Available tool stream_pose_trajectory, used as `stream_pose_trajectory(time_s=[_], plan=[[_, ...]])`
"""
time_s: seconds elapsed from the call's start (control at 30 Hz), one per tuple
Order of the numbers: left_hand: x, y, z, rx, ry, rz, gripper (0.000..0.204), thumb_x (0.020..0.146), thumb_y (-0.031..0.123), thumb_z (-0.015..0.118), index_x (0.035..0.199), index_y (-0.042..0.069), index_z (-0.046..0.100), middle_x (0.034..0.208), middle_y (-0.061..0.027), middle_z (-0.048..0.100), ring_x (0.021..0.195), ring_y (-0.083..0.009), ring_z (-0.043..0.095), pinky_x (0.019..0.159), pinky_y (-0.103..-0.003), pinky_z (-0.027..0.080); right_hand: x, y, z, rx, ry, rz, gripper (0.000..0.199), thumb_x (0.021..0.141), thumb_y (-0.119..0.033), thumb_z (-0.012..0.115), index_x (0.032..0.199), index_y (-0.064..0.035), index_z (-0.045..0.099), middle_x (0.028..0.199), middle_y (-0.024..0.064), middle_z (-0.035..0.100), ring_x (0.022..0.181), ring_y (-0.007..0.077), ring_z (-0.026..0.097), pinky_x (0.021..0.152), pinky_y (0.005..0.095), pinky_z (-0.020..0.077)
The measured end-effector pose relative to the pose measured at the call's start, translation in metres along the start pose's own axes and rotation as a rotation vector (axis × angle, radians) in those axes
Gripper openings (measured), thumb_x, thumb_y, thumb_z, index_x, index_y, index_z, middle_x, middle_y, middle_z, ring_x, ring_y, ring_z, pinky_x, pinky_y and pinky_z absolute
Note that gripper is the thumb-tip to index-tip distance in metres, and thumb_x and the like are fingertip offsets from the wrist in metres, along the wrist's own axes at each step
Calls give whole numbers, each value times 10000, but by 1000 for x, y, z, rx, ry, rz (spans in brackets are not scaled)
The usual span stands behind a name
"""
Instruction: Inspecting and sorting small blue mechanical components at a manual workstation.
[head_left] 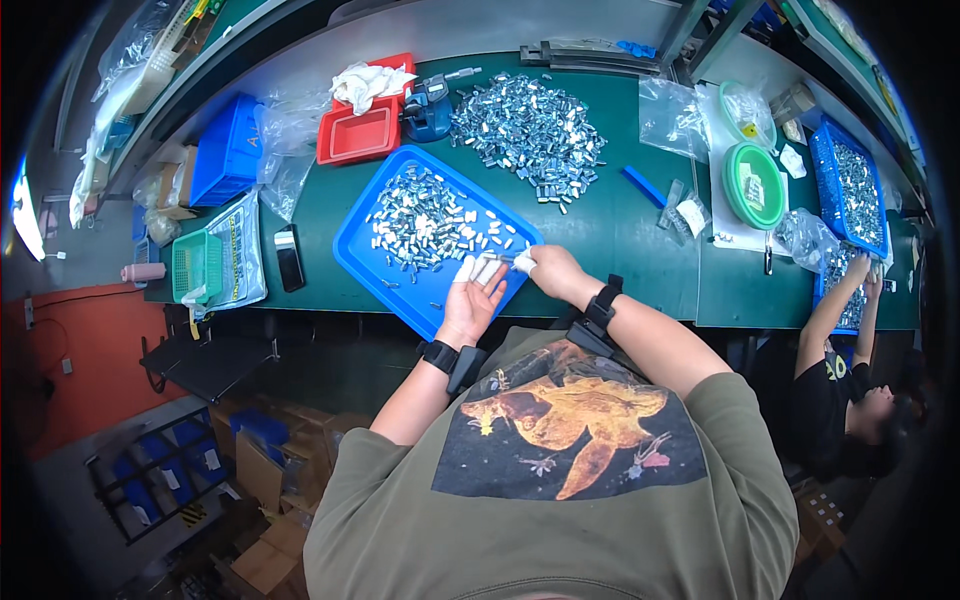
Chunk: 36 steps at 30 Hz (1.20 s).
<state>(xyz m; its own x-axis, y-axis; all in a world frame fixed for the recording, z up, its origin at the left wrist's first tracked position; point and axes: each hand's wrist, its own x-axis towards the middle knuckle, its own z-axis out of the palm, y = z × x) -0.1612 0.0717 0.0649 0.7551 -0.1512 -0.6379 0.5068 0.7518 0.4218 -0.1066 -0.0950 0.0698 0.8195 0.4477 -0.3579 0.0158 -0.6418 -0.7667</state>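
A blue tray (365, 262) holds many small shiny metal pieces (415, 215), heaped toward its far left side, with a few strewn toward its right. Over the tray's near right side, my left hand (474, 300) is palm up, its fingers stretched out and white covers on several fingertips. Right beside it, my right hand (556, 271) is closed in a pinch, also with white-covered fingertips. A small metallic glint shows between the two hands; what the pinch holds is too small to make out. Beyond the tray lies a large pile of similar metal pieces (530, 135) on the green table (625, 255).
Behind the tray stand red trays (362, 133) and a blue micrometer stand (428, 110). A phone (289, 262) and a green basket (197, 266) lie left. Rightward are a blue bar (645, 187), green bowls (753, 187) and another person's hands (866, 272) at a blue basket (822, 165).
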Motion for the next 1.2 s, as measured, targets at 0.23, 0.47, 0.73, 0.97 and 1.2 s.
stream_pose_trajectory(time_s=[0.23,0.47,0.73,0.97,1.2], plan=[[-1,3,4,-20,18,-6,495,805,432,468,1127,61,406,1115,-78,488,1060,-219,446,810,-331,394,9,11,1,-86,14,-90,260,761,-281,554,821,-31,596,742,184,578,701,341,553,616,394,429],[2,4,2,-45,-10,-54,569,805,487,425,1175,62,348,1181,-93,436,1094,-232,425,830,-354,386,9,11,-1,-119,31,-18,245,759,-278,554,836,-52,609,742,181,578,698,332,554,611,387,430],[6,7,7,-85,-76,-73,676,794,536,386,1243,46,263,1218,-101,407,1130,-250,389,882,-401,345,12,12,-4,-89,64,100,237,753,-268,538,800,-48,612,781,177,586,744,334,557,659,395,441],[7,5,2,-125,-53,-101,664,780,549,393,1223,66,289,1227,-108,389,1120,-256,397,874,-403,351,7,11,2,-137,103,84,226,754,-256,549,825,-51,611,760,176,583,714,336,555,638,395,435],[7,5,2,-90,71,-45,713,791,498,425,1271,27,188,1238,-130,358,1083,-273,428,881,-399,345,15,16,8,-170,60,31,223,757,-244,550,822,-40,613,742,185,578,691,338,554,619,401,429]])
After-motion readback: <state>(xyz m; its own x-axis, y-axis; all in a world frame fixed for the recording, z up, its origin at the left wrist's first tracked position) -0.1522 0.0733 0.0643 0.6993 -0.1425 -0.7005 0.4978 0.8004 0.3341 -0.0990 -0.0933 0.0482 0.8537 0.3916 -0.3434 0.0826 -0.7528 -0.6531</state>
